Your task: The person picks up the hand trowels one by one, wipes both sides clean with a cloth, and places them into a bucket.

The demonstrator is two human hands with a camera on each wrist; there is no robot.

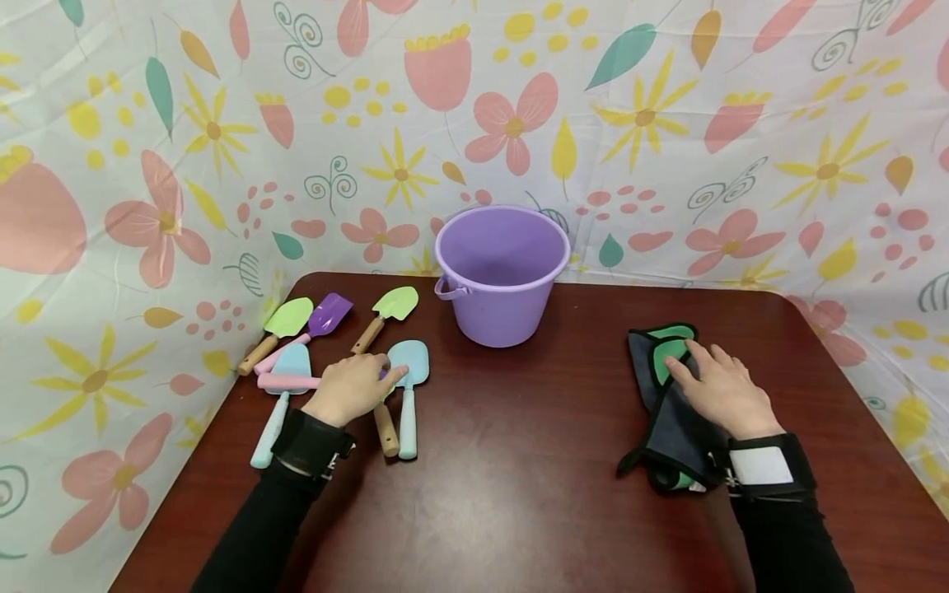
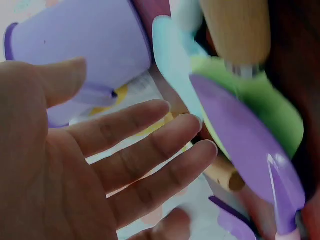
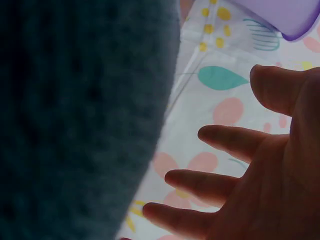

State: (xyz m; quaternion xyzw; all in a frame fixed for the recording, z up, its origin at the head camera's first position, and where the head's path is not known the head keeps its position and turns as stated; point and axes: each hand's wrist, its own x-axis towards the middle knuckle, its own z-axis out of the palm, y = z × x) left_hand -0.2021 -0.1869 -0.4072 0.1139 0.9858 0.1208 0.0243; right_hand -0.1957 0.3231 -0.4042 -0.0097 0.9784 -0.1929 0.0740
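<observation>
Several toy garden shovels lie at the table's left: two green-bladed ones (image 1: pixel 285 319) with wooden handles, a purple one (image 1: pixel 328 313), and light blue ones (image 1: pixel 411 366). My left hand (image 1: pixel 371 379) is over this pile with fingers straight, palm down, gripping nothing. In the left wrist view its fingers (image 2: pixel 165 130) stretch toward a purple blade (image 2: pixel 250 165) and a green blade (image 2: pixel 272 112). A purple bucket (image 1: pixel 502 272) stands upright at the back centre. My right hand (image 1: pixel 697 366) rests flat on a dark grey fabric piece (image 1: pixel 667 412) with green patches; its fingers (image 3: pixel 225 170) are spread.
The dark red table (image 1: pixel 519 461) has rounded corners and a floral sheet (image 1: pixel 667 123) hung behind and around it. The bucket shows in the left wrist view (image 2: pixel 85 45) and at the top of the right wrist view (image 3: pixel 290 15).
</observation>
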